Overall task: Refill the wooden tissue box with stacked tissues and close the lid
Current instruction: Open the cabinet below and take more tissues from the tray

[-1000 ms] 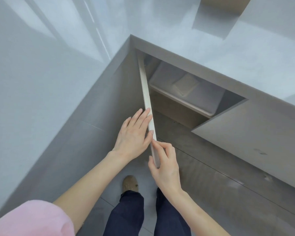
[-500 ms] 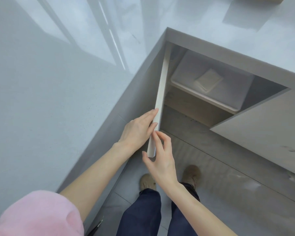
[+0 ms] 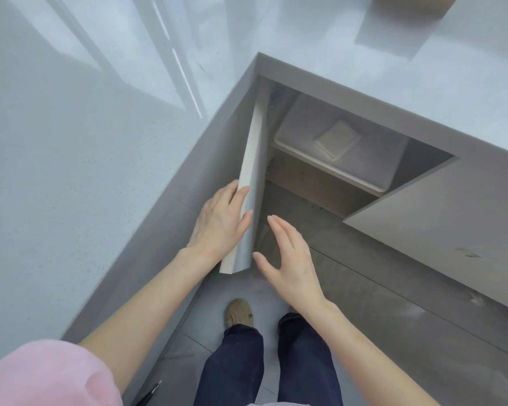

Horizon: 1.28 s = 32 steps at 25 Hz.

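A stack of folded cream tissues lies on a white shelf inside an open cabinet under the grey counter. My left hand grips the edge of the left cabinet door, which stands swung wide open. My right hand hovers just right of that door's lower edge, fingers spread and off the door. A corner of the wooden tissue box shows at the top edge on the counter.
The grey L-shaped counter wraps around the left and back. The right cabinet door also stands open. My legs and a tan shoe are on the grey tiled floor below.
The left door has swung further open to the left. My right hand has let go of its edge and moved away to the right. The view has shifted left.
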{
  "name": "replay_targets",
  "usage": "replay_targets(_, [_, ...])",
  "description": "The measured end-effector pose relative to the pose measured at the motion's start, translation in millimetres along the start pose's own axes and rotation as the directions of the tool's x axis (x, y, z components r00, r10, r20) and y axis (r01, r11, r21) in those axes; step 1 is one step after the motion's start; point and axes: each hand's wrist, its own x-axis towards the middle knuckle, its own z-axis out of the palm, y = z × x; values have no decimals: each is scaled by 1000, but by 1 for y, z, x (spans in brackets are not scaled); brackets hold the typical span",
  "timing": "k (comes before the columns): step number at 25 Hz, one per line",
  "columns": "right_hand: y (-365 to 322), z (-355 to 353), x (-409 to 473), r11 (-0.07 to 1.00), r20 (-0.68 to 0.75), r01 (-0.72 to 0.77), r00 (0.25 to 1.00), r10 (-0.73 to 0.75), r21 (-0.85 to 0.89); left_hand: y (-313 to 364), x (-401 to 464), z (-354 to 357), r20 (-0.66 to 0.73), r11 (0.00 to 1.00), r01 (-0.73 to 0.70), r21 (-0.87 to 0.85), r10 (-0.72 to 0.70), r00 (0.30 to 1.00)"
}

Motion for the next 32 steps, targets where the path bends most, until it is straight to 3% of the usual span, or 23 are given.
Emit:
replay_targets(5, [37,-45,23,990,59,-57,996,65,-126,28,17,7,-69,994,-31,104,38,997])
replay_targets(8, [54,-68,35,971,97,-70,991,95,-228,50,30,15,39,996,25,86,-29,999])
replay_targets(16, [98,-103,66,932,134,-47,986,102,-360,92,66,41,104,989,61,136,-76,992])
replay_targets(32, [193,-79,145,875,124,-86,979,164,-477,74,170,131,31,997,-26,66,24,999])
